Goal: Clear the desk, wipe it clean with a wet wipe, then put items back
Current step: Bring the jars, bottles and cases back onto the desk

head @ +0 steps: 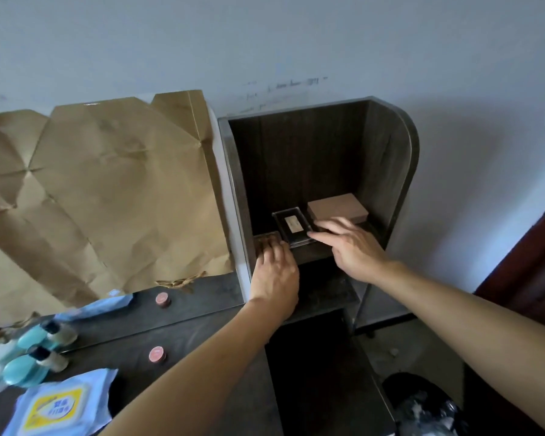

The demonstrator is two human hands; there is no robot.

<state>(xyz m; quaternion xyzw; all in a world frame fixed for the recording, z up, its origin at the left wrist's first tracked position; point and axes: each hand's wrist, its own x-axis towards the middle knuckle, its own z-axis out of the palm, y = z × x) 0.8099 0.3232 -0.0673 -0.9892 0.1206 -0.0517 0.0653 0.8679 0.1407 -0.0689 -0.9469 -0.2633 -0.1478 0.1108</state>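
Wipes (57, 404) are lying left of the left hand (274, 272), which is resting flat on a brown case (266, 240). The right hand (350, 243), also flat, is touching a clear case (291, 226), likely slick: pinch its edges.

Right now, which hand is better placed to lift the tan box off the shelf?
Right. The right hand touches the black case, just beside the tan box; the left hand rests on the palette, farther left.

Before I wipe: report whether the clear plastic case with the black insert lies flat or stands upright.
Flat: the clear plastic case lies label up on the dark wooden shelf, right hand touching its edge.
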